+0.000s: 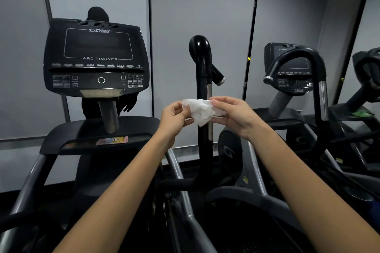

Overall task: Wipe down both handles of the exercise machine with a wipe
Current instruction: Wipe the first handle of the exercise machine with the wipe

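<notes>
A crumpled white wipe (200, 112) hangs between both hands at mid-frame. My left hand (173, 120) pinches its left edge and my right hand (232, 115) grips its right side. Directly behind the wipe rises the machine's black right handle (202, 63), a tall post curving over at the top with a silver-capped end (220, 80). The hands are in front of the handle and I cannot tell whether they touch it. The machine's left handle is not in view.
The Cybex Arc Trainer console (94, 57) stands at left on a grey post, with a tray (102, 141) below holding a small packet. A second machine (296, 72) with a curved black handle stands at right. Grey wall panels lie behind.
</notes>
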Available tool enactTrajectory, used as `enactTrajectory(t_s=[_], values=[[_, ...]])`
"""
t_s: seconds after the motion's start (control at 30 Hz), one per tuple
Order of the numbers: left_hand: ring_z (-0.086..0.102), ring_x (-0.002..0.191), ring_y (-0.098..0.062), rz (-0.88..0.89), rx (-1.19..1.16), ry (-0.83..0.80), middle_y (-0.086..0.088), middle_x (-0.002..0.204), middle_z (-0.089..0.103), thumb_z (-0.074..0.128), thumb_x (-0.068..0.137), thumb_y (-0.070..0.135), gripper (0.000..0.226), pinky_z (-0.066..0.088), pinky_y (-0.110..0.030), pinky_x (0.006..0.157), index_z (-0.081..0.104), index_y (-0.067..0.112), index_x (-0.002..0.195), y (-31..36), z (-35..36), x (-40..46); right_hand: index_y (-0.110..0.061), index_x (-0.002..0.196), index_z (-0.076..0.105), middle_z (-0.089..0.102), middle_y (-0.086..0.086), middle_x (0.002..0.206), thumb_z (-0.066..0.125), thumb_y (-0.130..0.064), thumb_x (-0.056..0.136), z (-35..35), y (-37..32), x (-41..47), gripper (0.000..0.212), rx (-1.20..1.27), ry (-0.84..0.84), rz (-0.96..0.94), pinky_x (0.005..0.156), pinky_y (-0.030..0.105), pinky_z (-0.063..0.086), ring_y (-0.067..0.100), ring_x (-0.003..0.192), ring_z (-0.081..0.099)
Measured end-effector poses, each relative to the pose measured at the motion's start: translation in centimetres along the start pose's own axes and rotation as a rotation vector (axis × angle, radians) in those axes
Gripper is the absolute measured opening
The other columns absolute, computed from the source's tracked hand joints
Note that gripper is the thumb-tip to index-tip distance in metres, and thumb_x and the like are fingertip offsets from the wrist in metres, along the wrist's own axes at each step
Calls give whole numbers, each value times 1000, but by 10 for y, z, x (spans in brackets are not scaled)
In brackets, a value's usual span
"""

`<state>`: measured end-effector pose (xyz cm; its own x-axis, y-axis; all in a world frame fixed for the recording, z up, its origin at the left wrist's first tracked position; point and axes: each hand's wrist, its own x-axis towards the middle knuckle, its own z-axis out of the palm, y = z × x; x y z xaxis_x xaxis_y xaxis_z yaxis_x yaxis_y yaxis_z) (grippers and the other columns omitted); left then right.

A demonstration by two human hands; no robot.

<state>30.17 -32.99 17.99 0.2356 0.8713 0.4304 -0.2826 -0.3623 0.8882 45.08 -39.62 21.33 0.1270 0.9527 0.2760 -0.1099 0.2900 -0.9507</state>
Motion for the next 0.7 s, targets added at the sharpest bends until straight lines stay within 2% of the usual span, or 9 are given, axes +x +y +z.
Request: enactTrajectory(t_s=[0.1, 0.2, 0.33, 0.37, 0.43, 0.5, 0.57, 0.63, 0.7], values=[[63, 79, -10, -30, -24, 2, 1, 88, 65, 45, 98, 11, 19, 55, -16, 61, 60, 16, 87, 2, 2, -4, -8, 86, 63, 63, 8, 82, 57, -6, 89, 0, 0, -2, 7, 53, 33, 81, 69, 29, 58, 16, 70, 62], [62, 73, -11, -97, -111, 6, -4, 85, 63, 45, 97, 9, 18, 54, -17, 55, 57, 12, 85, 7, 4, -8, -4, 93, 62, 62, 8, 82, 59, -7, 89, 3, 2, -4, 7, -27, 53, 2, 55, 21, 56, 14, 65, 60], [63, 78, -13, -125, -150, -5, -5, 90, 64, 46, 98, 16, 14, 55, -19, 55, 57, 11, 90, 10, 4, -12, 1, 101, 61, 63, 7, 75, 64, -11, 86, 3, 0, -11, 20, -157, -9, -23, 55, 20, 54, 11, 57, 59], [64, 76, -12, -118, -129, -17, -4, 89, 64, 46, 98, 19, 15, 54, -19, 55, 57, 12, 90, 10, 3, -13, 0, 92, 63, 62, 7, 68, 63, -12, 87, 3, -2, -15, 13, -228, -6, -40, 53, 21, 53, 9, 51, 57], [64, 65, -7, -94, -64, -55, -1, 81, 64, 47, 97, 26, 20, 52, -18, 52, 57, 13, 87, 11, 2, -17, -6, 70, 61, 60, 3, 55, 57, -23, 92, 2, 0, -18, 28, -582, 132, -122, 54, 30, 50, 12, 45, 56], [61, 62, -10, -9, 97, -79, -2, 77, 63, 48, 96, 30, 23, 50, -20, 52, 57, 11, 87, 9, 2, -21, -13, 61, 56, 58, -3, 55, 51, -39, 93, 4, 2, -22, 42, -958, 316, -263, 58, 31, 44, 17, 56, 58], [52, 61, -15, 142, 297, -76, -5, 72, 56, 53, 94, 30, 26, 42, -25, 53, 57, 6, 85, 5, 1, -21, -16, 87, 63, 64, -2, 85, 52, -48, 89, 7, 2, -27, 34, -875, 217, -322, 73, 32, 48, 16, 83, 61], [45, 58, -15, 234, 422, -100, -5, 65, 50, 58, 91, 32, 31, 37, -30, 54, 57, 3, 80, 6, -1, -20, -21, 126, 50, 56, -3, 118, 61, -48, 83, 9, 0, -32, 52, -798, -24, -220, 88, 27, 47, 12, 107, 53], [49, 61, -19, 248, 450, -175, -8, 67, 54, 61, 85, 39, 38, 39, -32, 57, 61, 1, 82, 9, -3, -20, -16, 126, 52, 60, 1, 113, 69, -34, 81, 6, 2, -33, 52, -780, -133, -152, 83, 20, 47, 9, 98, 57]])
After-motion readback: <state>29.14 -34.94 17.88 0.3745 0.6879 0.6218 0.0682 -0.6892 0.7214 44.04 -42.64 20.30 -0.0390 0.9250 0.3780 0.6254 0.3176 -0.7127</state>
